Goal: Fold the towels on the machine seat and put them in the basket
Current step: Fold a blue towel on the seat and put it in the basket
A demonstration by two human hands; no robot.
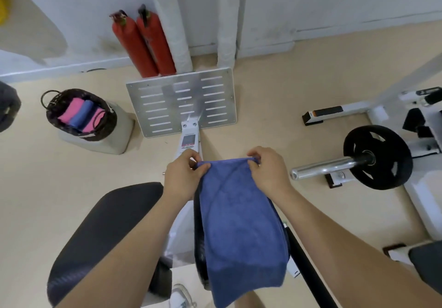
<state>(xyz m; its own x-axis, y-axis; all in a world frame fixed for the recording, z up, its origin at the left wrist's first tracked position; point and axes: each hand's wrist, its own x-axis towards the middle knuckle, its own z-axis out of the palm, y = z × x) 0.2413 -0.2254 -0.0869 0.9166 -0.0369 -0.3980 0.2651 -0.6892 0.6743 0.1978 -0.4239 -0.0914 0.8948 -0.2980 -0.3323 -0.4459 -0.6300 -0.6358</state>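
Observation:
A blue towel [241, 231] lies lengthwise over the black machine seat [197, 233], its near end hanging toward me. My left hand [183, 176] pinches the towel's far left corner and my right hand [267, 171] pinches its far right corner, holding the far edge stretched between them. Far left on the floor, a dark wicker basket [53, 113] sits on a white stand and holds folded towels, two pink ones [71, 110] and a blue one [82, 115].
A second black pad [102, 233] lies at the lower left. Ahead stands a metal footplate [181, 99], with two red fire extinguishers [143, 44] against the wall. At right a barbell with a black weight plate [378, 157] rests on a white frame.

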